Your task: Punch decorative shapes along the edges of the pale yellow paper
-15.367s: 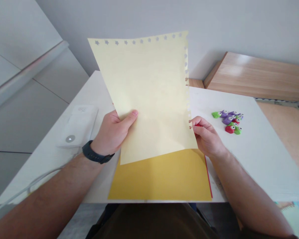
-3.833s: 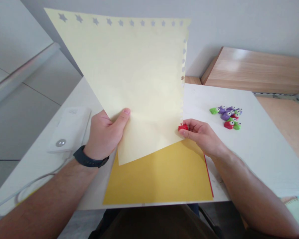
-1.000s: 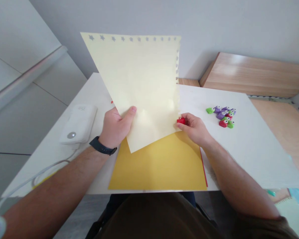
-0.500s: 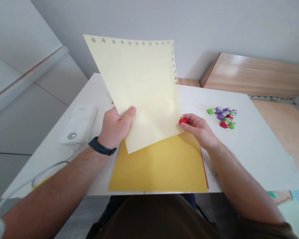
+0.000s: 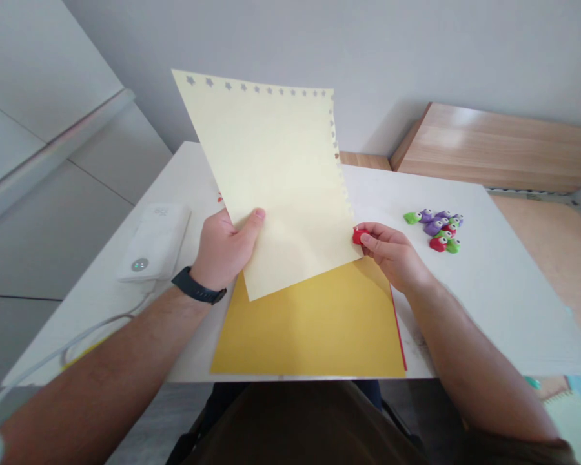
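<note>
My left hand (image 5: 230,248) grips the lower left of a pale yellow sheet of paper (image 5: 275,168), thumb on top and fingers hidden behind. The sheet is tilted up. Star-shaped holes run along its top edge, and small notches line its right edge. My right hand (image 5: 390,252) pinches a small red craft punch (image 5: 359,236) at the sheet's lower right edge. Whether the paper sits inside the punch cannot be made out. Below the sheet, a mustard-yellow sheet (image 5: 305,329) lies on the white table (image 5: 469,310), a red edge showing along its right side.
On the right of the table several purple, green and red punches with eyes (image 5: 436,226) lie clustered. A white power bank (image 5: 155,242) with a cable (image 5: 101,323) is at the left. Wooden boards (image 5: 503,148) stand behind. Tiny red bits lie beside my left hand.
The red punch and my right hand have moved slightly right. The sheet's top has swung a little and sits slightly lower. My left hand keeps its grip.
</note>
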Available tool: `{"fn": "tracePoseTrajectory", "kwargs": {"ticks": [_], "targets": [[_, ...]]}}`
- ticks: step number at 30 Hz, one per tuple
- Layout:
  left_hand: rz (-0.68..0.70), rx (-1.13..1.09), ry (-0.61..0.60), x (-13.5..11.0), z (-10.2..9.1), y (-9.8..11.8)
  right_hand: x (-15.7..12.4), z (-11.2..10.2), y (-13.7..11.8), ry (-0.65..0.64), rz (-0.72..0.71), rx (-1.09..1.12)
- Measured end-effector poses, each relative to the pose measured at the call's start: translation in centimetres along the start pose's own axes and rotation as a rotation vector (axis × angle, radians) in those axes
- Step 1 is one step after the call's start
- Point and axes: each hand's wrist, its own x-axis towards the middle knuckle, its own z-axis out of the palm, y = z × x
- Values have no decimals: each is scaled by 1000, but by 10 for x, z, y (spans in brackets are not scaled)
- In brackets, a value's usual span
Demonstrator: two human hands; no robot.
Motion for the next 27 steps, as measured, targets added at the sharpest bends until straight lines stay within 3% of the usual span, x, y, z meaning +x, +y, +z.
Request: {"fn": "tracePoseTrajectory", "kwargs": {"ticks": [19,27], "targets": [[-8,-21,-32,0,-2,2,-2,5,-1,12,19,-42],[15,3,-22,1,-1,-1,-2,8,-5,44,36,47]]}}
